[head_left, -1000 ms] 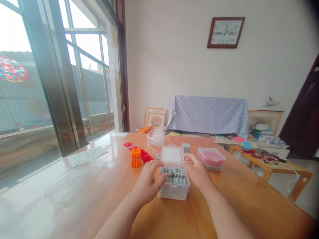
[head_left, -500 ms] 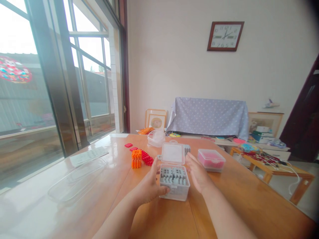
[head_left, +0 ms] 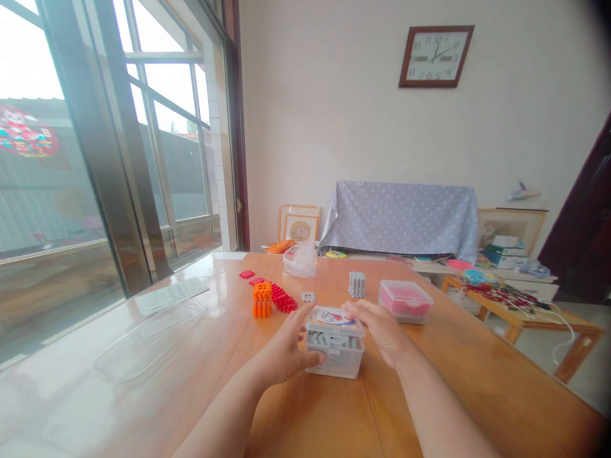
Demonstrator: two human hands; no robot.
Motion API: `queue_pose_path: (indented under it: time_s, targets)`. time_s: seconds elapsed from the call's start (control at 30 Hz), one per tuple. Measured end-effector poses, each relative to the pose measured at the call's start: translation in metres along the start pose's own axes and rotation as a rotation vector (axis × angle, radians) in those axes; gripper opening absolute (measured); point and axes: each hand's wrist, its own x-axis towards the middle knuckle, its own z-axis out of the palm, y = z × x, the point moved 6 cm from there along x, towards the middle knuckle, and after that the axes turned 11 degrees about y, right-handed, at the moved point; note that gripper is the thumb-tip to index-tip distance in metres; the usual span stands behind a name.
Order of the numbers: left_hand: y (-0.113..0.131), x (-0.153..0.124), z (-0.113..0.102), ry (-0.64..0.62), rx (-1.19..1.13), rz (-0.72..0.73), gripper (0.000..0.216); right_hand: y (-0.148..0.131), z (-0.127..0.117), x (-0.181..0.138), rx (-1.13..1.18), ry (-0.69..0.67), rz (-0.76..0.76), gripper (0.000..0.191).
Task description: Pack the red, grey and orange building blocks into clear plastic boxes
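Observation:
A clear plastic box (head_left: 337, 364) with grey interlocking pieces (head_left: 329, 340) inside stands before me on the table. Its hinged lid (head_left: 333, 321), bearing a colourful label, is tilted down over the pieces, with a gap at the front. My left hand (head_left: 286, 346) grips the box's left side, thumb at the front and fingers behind. At the lid's right back corner, my right hand (head_left: 379, 327) has its fingers closed on the edge. Behind the box lie a flat grey piece (head_left: 308, 297) and an upright grey stack (head_left: 357, 285).
To the left are an orange stack (head_left: 261, 300), a row of red pieces (head_left: 281, 298), a transparent lid (head_left: 150, 337) and a printed sheet (head_left: 174, 296). A box of pink pieces (head_left: 405, 302) stands right; a clear container (head_left: 300, 262) sits at the back.
The box's lid has swung from upright down over the grey pieces. My right hand has moved left onto it; my left hand still holds the box. The view has tilted slightly.

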Motion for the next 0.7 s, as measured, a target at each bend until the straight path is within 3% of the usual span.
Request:
queue_pose_path:
  time_s: [0.17,0.3,0.53,0.7]
  targets:
    - [0.006,-0.001,-0.002,-0.001,0.032,0.085,0.076,-0.008,0.005,-0.007,-0.22,-0.112,-0.097,0.04]
    - [0.008,-0.002,-0.002,-0.008,0.061,0.104,0.071,-0.016,0.007,-0.013,-0.4,-0.199,-0.265,0.032]
    - [0.008,-0.005,-0.002,-0.013,0.126,0.124,0.075,-0.019,0.003,-0.025,-0.61,-0.318,-0.287,0.067]
    - [0.015,-0.008,-0.002,-0.047,0.162,0.157,0.089,-0.019,0.004,-0.028,-0.661,-0.297,-0.331,0.071]
